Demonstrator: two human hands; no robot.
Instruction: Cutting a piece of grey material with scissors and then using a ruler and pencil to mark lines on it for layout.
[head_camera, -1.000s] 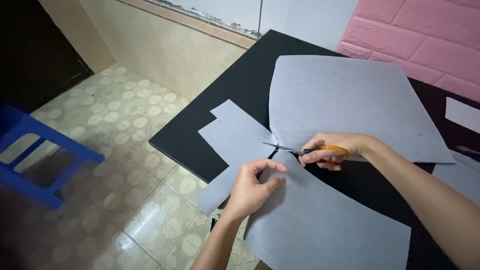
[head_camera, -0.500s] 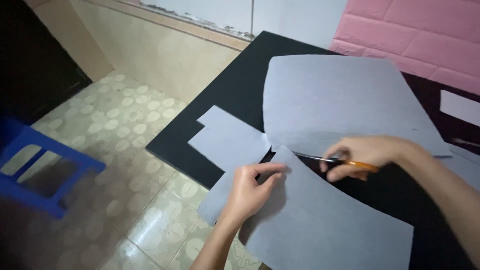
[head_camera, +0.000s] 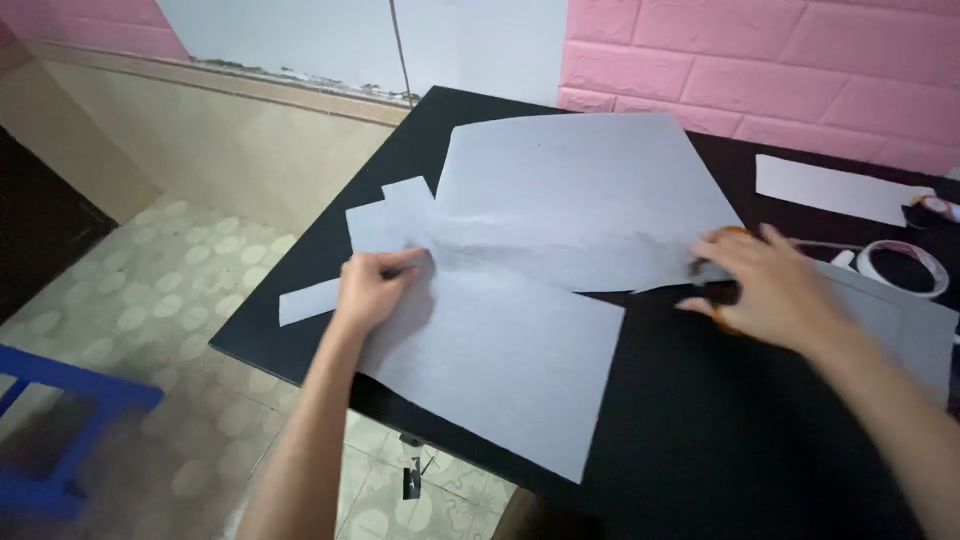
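The right hand (head_camera: 770, 285) now lowers the orange scissors (head_camera: 722, 268), cut finished, beside the grey paper sheet (head_camera: 560, 200) the left hand (head_camera: 372, 288) pinches.

Black tabletop (head_camera: 700, 440) carries grey sheets (head_camera: 520, 340) under the left hand (head_camera: 375, 285), tape roll (head_camera: 905, 262) beyond the right hand (head_camera: 765, 285)

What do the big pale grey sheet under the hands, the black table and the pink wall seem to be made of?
The big pale grey sheet looks like thin matte paper: it wrinkles near the left hand and has clean cut edges. The black table seems a smooth, dull-finished board, material unclear. The pink wall looks like moulded brick-pattern panelling, possibly foam.
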